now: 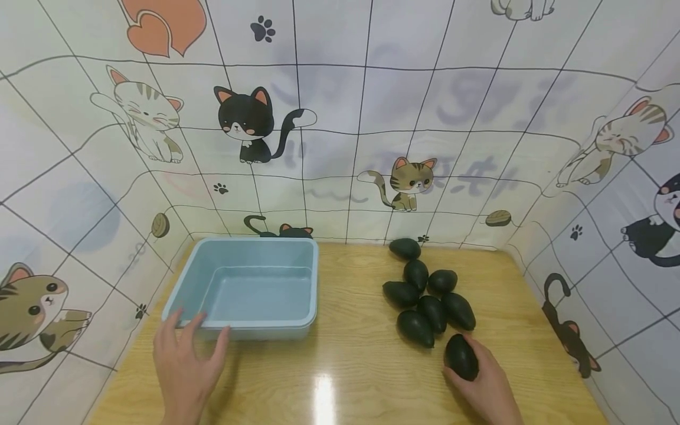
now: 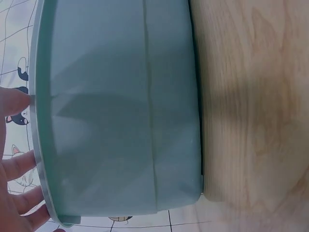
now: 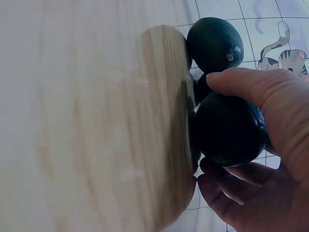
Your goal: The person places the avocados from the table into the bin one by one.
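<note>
As it's gripped, 1 avocado [image 1: 460, 357] (dark) runs front-to-back.

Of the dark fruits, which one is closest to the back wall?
The fruit below the brown striped cat, at the far end; all others sit farther from the wall, including the one the right hand holds.

Free passage between tub [image 1: 265, 295] (walled) and avocados [image 1: 431, 314].

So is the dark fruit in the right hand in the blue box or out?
Out: the right hand grips the dark fruit beside the other dark fruits, while the blue box sits apart, by the left hand.
</note>
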Motion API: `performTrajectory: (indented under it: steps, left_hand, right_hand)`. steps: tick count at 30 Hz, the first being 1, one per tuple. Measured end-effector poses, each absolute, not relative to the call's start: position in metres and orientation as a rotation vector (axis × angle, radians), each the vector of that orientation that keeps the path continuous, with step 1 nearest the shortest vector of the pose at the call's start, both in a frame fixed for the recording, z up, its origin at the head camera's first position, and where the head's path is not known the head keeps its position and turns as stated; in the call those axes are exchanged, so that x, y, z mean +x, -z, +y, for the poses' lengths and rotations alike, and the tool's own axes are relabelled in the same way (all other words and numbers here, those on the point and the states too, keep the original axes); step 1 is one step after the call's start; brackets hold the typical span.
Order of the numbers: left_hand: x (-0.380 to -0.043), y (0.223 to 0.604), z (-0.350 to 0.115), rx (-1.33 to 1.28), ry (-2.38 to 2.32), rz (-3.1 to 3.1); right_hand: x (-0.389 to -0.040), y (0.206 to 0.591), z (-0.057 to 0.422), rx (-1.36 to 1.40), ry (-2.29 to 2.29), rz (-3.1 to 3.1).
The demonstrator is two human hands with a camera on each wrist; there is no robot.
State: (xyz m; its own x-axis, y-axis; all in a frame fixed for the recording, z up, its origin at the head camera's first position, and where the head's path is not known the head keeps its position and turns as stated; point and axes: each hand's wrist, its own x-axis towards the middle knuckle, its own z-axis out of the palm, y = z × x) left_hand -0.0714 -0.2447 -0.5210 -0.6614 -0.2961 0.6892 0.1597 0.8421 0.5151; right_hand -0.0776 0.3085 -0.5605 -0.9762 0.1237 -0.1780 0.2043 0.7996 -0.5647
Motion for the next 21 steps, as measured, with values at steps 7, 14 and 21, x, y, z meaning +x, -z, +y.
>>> performTrajectory:
  steps: [7,14,21]
  left_hand:
    - [-0.0664,0.5204,-0.2414,0.094,0.681,-2.171]
    - [-0.0649,0.5212,-0.243,0.067,0.658,-2.197]
    - [-0.0632,0.5249,-0.2426,0.052,0.642,-2.228]
  right_hand:
    - [-0.0767,0.5608,0.306,0.271,0.943,2.872]
    - [-0.0773,0.5614,0.3036,0.302,0.997,2.852]
    - [-0.0779,0.5604,0.3022,0.3,1.038,2.871]
